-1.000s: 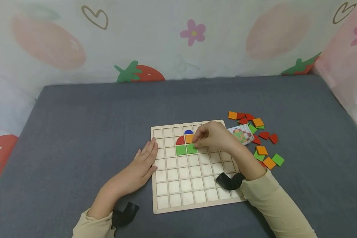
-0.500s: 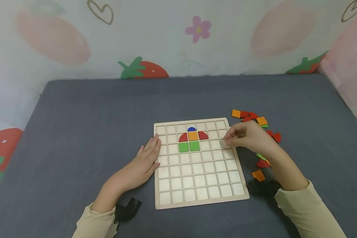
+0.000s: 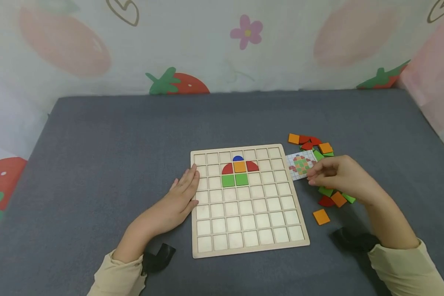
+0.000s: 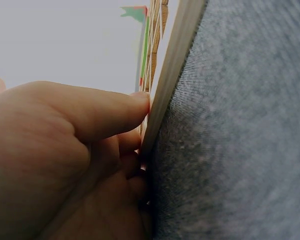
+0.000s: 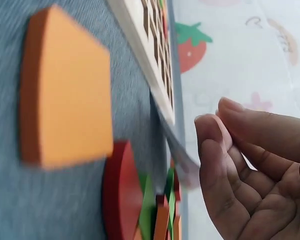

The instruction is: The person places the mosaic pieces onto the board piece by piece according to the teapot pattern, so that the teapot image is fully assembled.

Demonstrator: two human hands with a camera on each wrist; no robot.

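My left hand point(image 3: 175, 203) lies against the left edge of the pale wooden grid board point(image 3: 250, 251), fingers extended; the left wrist view shows the thumb point(image 4: 120, 112) touching the board's side. On the board sit a blue half-round tile point(image 3: 238, 158), an orange square point(image 3: 239, 167), two red quarter-round tiles point(image 3: 252, 166) and two green squares point(image 3: 242, 179). Beside the board's right edge is a patterned card point(image 3: 299, 164). My right hand point(image 3: 340, 179) hovers at the card's right corner, fingers loosely bent, thumb near the index finger. Nothing shows between those fingertips.
Loose orange, red and green tiles point(image 3: 325, 148) lie scattered to the right, partly hidden by the right hand. One orange square point(image 3: 321, 216) rests apart, nearer me. Black wrist devices point(image 3: 159, 258) are worn on both arms. A patterned curtain point(image 3: 222, 49) hangs behind the table.
My right hand has left the board and moved right towards the loose tiles. A red quarter-round tile now shows right of the orange square. My left hand stays at the board's edge.
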